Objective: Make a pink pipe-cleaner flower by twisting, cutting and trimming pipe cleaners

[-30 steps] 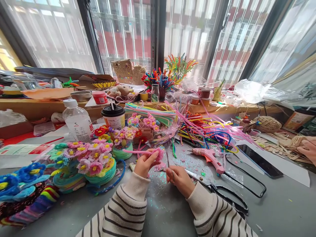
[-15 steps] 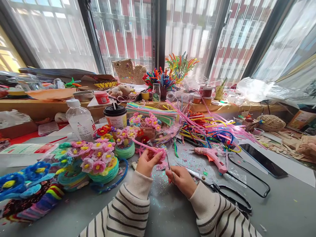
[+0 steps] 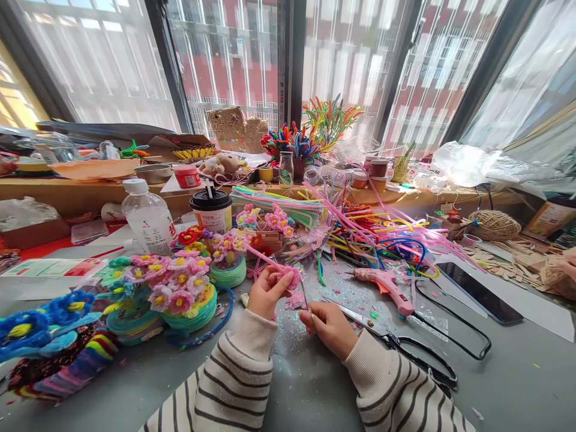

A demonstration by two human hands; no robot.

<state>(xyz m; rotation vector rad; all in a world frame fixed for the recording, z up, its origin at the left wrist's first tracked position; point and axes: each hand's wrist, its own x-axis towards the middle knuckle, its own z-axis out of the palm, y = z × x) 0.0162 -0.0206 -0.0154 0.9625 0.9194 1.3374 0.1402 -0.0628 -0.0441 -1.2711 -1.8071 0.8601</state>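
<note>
Nearest you, the grey tabletop (image 3: 310, 396) lay bare between your two striped knit sleeves (image 3: 236, 375), giving open room there and more beyond your right forearm. Your two hands were apart, a narrow gap between them: your left hand (image 3: 265, 294) pinched one pink fuzzy stem (image 3: 269, 260), its straight end pointing away to the left and its bunched end facing the gap, while your right hand (image 3: 332, 327) closed around one thin metal tool (image 3: 305, 293). The tool rose beside the bunched end; whether they touched, you could not tell. Just beside your right hand lay one pair of scissors (image 3: 382, 335) with black looped handles. To your left, four coiled, fuzzy flower pots (image 3: 193, 318) crowded the surface, leaving little space. Glitter (image 3: 292, 327) speckled the table around your hands. Farther right were one pink plastic glue gun (image 3: 382, 288) and one flat, glossy phone (image 3: 479, 293), partly on white paper (image 3: 544, 309). Beyond, one clear bottle (image 3: 148, 222) and one black-lidded cup (image 3: 211, 213) stood left of tangled fuzzy stems (image 3: 382, 237). One rough twine ball (image 3: 494, 224) sat right, another person's hand (image 3: 570, 263) at the picture's edge. Behind the cluttered wooden ledge (image 3: 90, 193) rose dark-framed windows (image 3: 238, 66).
</note>
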